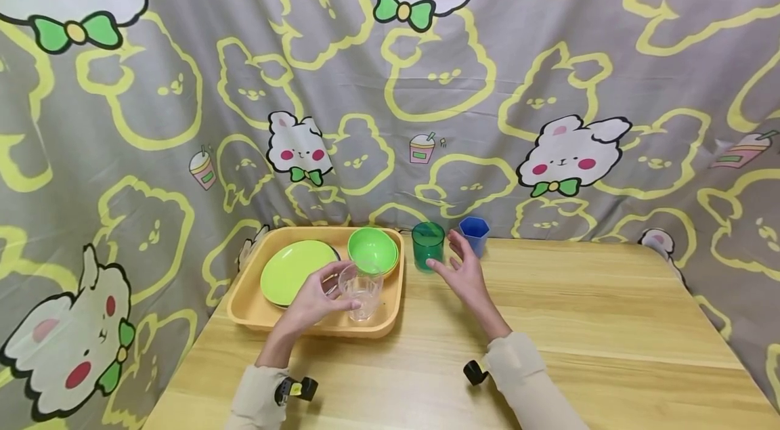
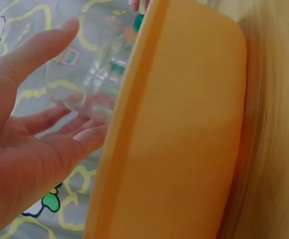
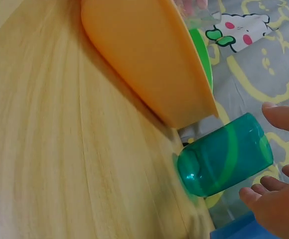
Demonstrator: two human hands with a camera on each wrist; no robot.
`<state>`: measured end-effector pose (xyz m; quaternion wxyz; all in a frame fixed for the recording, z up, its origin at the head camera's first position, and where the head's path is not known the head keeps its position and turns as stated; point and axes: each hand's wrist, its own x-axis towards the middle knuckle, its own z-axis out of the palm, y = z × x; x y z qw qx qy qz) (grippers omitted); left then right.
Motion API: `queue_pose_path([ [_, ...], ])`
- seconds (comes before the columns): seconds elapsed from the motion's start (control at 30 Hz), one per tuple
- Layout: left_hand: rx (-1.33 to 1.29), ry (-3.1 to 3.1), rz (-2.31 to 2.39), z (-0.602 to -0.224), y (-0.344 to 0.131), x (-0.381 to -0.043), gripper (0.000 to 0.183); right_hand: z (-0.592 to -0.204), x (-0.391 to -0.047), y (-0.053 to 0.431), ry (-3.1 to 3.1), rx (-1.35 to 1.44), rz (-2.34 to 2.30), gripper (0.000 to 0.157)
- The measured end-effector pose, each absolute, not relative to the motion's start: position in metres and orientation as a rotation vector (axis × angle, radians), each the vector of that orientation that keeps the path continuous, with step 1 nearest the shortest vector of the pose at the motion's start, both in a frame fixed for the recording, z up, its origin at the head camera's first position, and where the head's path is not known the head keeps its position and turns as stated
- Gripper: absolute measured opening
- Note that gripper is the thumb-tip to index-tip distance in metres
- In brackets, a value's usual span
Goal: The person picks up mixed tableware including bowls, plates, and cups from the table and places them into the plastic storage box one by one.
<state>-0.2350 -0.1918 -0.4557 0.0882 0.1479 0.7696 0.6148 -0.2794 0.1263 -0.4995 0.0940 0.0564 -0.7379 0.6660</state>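
My left hand (image 1: 317, 300) holds a clear plastic cup (image 1: 364, 291) over the front right part of the orange tray (image 1: 237, 311). Thumb and fingers curve round the cup's sides in the left wrist view. On the table just right of the tray stands a see-through green cup (image 1: 428, 247), upright. Around its right side my right hand (image 1: 466, 274) is spread, thumb and fingers apart. The right wrist view shows these fingers (image 3: 251, 196) near the cup's rim, with a gap to the thumb. A blue six-sided cup (image 1: 475, 235) stands behind the right hand.
In the tray lie a lime-green plate (image 1: 298, 271) at the left and stacked bowls (image 1: 372, 248), green on top, at the back right. A patterned grey curtain (image 1: 390, 78) hangs right behind the wooden table (image 1: 597, 308).
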Motion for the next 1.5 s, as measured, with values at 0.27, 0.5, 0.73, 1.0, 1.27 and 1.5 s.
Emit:
queue_pose_path([
  [0.27,0.479,2.375,1.712,-0.464,-0.2,-0.239,0.08,-0.492,-0.284,0.123,-2.238,0.166,1.992,0.088],
  [0.5,0.46,2.368,1.689,-0.469,-0.202,-0.238,0.081,-0.503,-0.298,0.12,-2.267,0.15,1.962,0.09],
  [0.73,0.435,2.363,1.678,-0.469,-0.203,-0.238,0.078,-0.501,-0.306,0.114,-2.327,0.139,1.913,0.092],
  [1.0,0.455,2.335,1.657,-0.472,-0.203,-0.24,0.079,-0.498,-0.31,0.112,-2.352,0.097,1.881,0.088],
  [1.27,0.471,2.39,1.617,-0.473,-0.202,-0.239,0.078,-0.503,-0.312,0.112,-2.341,0.046,1.903,0.086],
  [1.5,0.473,2.385,1.605,-0.472,-0.203,-0.238,0.078,-0.507,-0.314,0.112,-2.371,0.054,1.841,0.082],
])
